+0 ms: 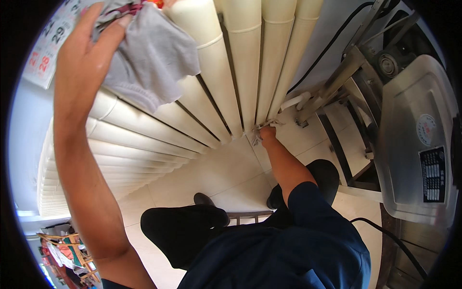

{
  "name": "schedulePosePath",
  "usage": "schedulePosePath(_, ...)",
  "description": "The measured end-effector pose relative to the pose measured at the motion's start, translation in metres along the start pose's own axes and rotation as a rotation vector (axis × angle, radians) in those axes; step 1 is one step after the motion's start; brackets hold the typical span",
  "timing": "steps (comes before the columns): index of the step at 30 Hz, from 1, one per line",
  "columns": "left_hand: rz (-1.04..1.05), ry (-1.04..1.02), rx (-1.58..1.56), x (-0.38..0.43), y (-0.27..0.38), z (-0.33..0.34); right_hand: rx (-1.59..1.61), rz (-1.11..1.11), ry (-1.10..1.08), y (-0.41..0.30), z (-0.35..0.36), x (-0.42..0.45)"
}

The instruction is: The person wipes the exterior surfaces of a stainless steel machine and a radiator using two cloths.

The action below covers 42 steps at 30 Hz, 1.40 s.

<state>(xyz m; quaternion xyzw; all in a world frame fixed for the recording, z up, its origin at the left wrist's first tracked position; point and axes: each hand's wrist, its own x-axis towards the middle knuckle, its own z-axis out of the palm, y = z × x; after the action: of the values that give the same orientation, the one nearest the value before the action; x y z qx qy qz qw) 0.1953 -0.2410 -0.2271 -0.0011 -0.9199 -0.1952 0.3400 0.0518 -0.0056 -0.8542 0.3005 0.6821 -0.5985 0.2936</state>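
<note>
My left hand [90,47] is raised at the upper left, its thumb and fingers on a grey cloth [151,54] that hangs over the upper part of cream bamboo-shaped columns [242,47]. A dark red piece of fabric shows beside the fingertips. Low down at the columns' foot, my right hand [267,133] grips a crumpled greyish rag [257,136], pressed near the base where the columns meet the tiled floor [213,173]. The fingers of this hand are partly hidden.
A metal-framed machine [346,79] with a pulley and a translucent plastic cover [404,137] stands at the right. A black cable [332,43] runs down the wall near a white pipe [294,102]. A calendar [45,61] hangs at upper left; a low stool [249,217] is beneath me.
</note>
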Motion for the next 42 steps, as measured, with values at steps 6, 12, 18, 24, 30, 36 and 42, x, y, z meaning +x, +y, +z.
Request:
schedulePosePath(6, -0.033, -0.009, 0.091, 0.002, 0.003, -0.009, -1.636, -0.804, -0.252, 0.018, -0.004, 0.02)
schedulePosePath(12, -0.033, -0.022, 0.082, 0.005, -0.01, -0.008, -0.647, -0.283, -0.224, 0.018, 0.019, -0.009)
schedulePosePath(18, -0.036, -0.055, -0.085, 0.005, 0.005, 0.002, 0.106, -0.013, 0.06, -0.018, 0.022, -0.07)
schedulePosePath(24, 0.065, -0.03, 0.201, 0.005, -0.001, -0.013, -0.32, -0.598, 0.026, -0.104, -0.007, -0.194)
schedulePosePath(30, 0.188, 0.059, 0.204, 0.009, 0.0, 0.0, -0.086, -1.114, -0.029, -0.212, -0.057, -0.306)
schedulePosePath(36, 0.154, 0.074, 0.272, 0.003, 0.004, -0.007, -0.07, -1.583, 0.143, -0.335, -0.071, -0.438)
schedulePosePath(42, 0.166, 0.2, 0.391, -0.003, 0.0, -0.005, -0.321, -2.058, 0.735, -0.387, -0.067, -0.459)
